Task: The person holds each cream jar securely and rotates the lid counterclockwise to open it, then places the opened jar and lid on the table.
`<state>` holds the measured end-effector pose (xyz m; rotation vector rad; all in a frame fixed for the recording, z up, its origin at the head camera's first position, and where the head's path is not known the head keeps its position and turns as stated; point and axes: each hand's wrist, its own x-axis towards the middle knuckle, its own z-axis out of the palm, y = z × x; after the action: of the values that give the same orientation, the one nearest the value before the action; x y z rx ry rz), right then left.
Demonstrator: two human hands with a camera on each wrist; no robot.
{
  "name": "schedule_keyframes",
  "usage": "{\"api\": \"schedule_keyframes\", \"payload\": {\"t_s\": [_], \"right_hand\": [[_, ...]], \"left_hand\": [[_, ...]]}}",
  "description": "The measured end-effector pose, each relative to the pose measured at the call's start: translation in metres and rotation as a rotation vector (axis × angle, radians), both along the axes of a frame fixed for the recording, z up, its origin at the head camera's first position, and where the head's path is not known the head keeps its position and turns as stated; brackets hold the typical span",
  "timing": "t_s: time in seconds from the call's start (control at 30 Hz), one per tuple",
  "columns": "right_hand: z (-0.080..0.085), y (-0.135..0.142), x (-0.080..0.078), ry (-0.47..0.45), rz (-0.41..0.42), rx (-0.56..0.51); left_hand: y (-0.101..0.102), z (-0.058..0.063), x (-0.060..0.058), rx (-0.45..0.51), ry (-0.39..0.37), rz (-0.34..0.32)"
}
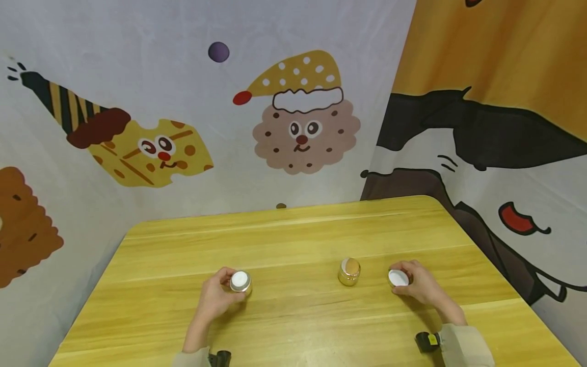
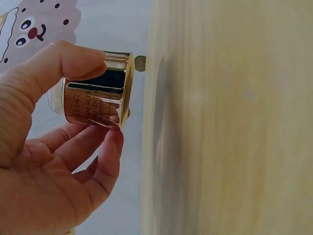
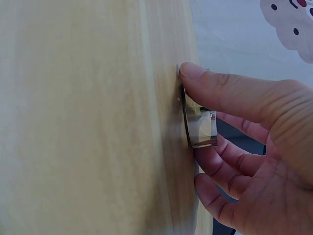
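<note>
My left hand [image 1: 215, 295] grips a gold cream jar [image 1: 241, 283] between thumb and fingers. In the left wrist view the jar [image 2: 98, 90] shows shiny gold sides with printed lettering, held a little above the tabletop. Its lid is off, and a white top faces up in the head view. At the right, my right hand [image 1: 419, 283] pinches a round lid [image 1: 398, 278] by its edge, white inside facing up. Seen from the right wrist, the gold lid [image 3: 201, 128] is right at the table surface. A second gold jar [image 1: 349, 271] stands between the hands, nearer the right one.
Both hands are over a wood-grain table [image 1: 293, 326] with rounded far corners. Behind it hangs a pale cloth [image 1: 183, 30] printed with cartoon snacks. Dark wrist cameras are strapped by each sleeve, the right camera [image 1: 427, 342] close over the table.
</note>
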<state>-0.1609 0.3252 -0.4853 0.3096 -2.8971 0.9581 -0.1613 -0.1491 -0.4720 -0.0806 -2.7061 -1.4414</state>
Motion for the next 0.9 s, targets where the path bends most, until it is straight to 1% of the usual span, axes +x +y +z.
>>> {"api": "schedule_keyframes", "payload": {"t_s": [0.27,0.6,0.9], "right_hand": [[-0.0001,0.001,0.0003,0.003,0.008,-0.003],[-0.0011,0.0014,-0.0004,-0.005,0.002,-0.01],[-0.002,0.0018,0.0,-0.005,0.002,-0.011]], "left_hand": [[-0.0017,0.0003,0.0013,-0.032,-0.027,0.011],[-0.0029,0.0023,0.0015,-0.038,-0.07,0.015],[-0.0027,-0.0005,-0.0003,-0.039,-0.103,0.032]]}}
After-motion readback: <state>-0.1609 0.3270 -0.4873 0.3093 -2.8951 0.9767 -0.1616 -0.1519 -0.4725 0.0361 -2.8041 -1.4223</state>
